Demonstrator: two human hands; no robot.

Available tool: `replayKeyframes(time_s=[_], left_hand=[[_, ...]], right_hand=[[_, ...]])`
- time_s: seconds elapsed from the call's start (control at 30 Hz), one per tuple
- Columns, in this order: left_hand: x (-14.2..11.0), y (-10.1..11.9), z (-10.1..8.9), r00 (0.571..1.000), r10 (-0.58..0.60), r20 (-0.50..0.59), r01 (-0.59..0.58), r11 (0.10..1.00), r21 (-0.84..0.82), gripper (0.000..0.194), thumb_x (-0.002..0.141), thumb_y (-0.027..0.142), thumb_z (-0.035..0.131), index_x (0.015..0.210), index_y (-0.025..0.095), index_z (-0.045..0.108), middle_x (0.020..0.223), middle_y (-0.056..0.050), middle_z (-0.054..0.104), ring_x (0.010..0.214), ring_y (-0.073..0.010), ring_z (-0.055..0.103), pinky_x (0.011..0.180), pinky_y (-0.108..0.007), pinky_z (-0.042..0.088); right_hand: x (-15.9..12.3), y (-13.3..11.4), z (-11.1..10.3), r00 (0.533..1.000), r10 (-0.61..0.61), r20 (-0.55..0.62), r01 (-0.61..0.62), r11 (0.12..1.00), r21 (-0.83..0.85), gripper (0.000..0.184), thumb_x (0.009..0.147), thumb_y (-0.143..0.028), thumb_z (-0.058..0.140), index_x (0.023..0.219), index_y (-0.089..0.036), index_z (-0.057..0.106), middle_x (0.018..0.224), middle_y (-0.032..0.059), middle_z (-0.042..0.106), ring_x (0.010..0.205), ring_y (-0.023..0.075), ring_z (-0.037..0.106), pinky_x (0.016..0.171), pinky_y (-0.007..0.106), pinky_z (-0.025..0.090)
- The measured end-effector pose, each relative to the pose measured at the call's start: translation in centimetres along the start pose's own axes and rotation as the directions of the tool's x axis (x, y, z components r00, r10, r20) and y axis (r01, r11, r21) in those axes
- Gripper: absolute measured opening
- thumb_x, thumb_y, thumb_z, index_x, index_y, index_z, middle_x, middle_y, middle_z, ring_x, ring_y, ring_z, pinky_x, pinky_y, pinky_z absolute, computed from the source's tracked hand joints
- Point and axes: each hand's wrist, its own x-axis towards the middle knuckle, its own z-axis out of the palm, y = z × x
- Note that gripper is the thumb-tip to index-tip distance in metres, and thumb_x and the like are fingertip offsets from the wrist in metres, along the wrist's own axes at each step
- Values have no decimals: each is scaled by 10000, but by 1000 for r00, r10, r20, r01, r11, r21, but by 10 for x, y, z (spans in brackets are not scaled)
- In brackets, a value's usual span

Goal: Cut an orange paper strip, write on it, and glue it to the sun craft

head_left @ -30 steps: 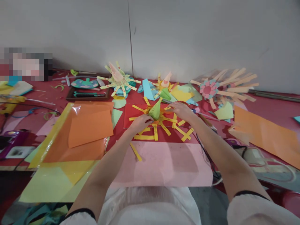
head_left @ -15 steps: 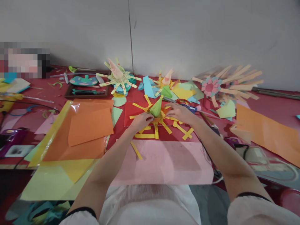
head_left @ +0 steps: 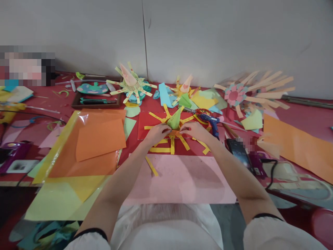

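Note:
A paper craft with a pointed green paper cone (head_left: pixel 174 119) stands in front of me. Yellow paper strips (head_left: pixel 172 145) spread out from its base like rays. My left hand (head_left: pixel 159 134) pinches the left side of the orange paper base (head_left: pixel 176 133). On the opposite side, the fingers of my right hand (head_left: pixel 193 130) are closed on the base's right edge. Under the craft lies a red sheet (head_left: pixel 145 123). Loose yellow strips lie around it, and one yellow strip (head_left: pixel 151 166) rests on the pink sheet (head_left: pixel 179 180) nearest me.
Right of my hands lie a blue glue gun (head_left: pixel 213 124), scissors (head_left: pixel 201 112) and a phone (head_left: pixel 240 154). Orange sheets (head_left: pixel 101 140) are stacked at left. Finished paper crafts (head_left: pixel 134 86) and a brown tray (head_left: pixel 97 105) line the wall. Another person's blurred part shows far left.
My right hand has moved down and inward, from the craft's right strips to the front of its base. The glue gun and phone show more fully. My left hand stays at the base.

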Motion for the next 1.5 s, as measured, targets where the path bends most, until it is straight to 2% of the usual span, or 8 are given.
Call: replayKeyframes(time_s=[0.17,0.37,0.67,0.9,1.33,1.5], left_hand=[[1,-1,2,1000,-11,-22,11,1000,1,168,849,247,496,886,211,656,890,-13,648,809,-136,595,710,-234,440],[0,2,0,1000,-13,-24,12,1000,-3,175,849,264,497,863,202,660,869,-16,644,776,-140,594,684,-239,432],[0,1,-1,1000,7,-11,-7,1000,0,175,854,268,495,878,214,660,870,-13,646,780,-139,594,697,-237,434],[0,2,-2,1000,16,-3,-16,1000,19,178,855,266,491,897,223,659,883,-11,651,789,-140,595,700,-238,435],[0,1,0,1000,13,-4,-13,1000,-14,164,849,256,502,868,220,661,867,-12,652,825,-142,592,733,-239,445],[-1,7,-2,1000,-6,-12,7,998,66,163,837,297,529,892,231,667,904,-13,652,812,-143,599,679,-233,442]], right_hand=[[0,0,9,997,42,-69,-41,999,11,156,739,-370,642,781,-221,659,806,-3,699,699,141,611,619,237,400],[0,-6,10,996,60,-67,-60,998,5,147,758,-363,626,783,-229,680,775,-13,700,672,129,603,615,228,386],[2,-5,11,996,19,-89,-31,990,-140,140,783,-333,603,767,-231,698,738,-1,693,664,139,595,603,241,375],[2,-10,9,997,-10,-76,-2,988,-152,149,811,-295,571,797,-235,707,799,6,712,724,155,622,664,255,412],[1,-11,12,992,5,-123,-27,985,-171,124,794,-273,593,790,-236,712,779,5,708,712,158,619,662,265,423],[1,-10,13,991,-11,-134,-15,980,-198,128,798,-271,591,784,-236,713,779,9,708,698,158,610,658,271,416]])
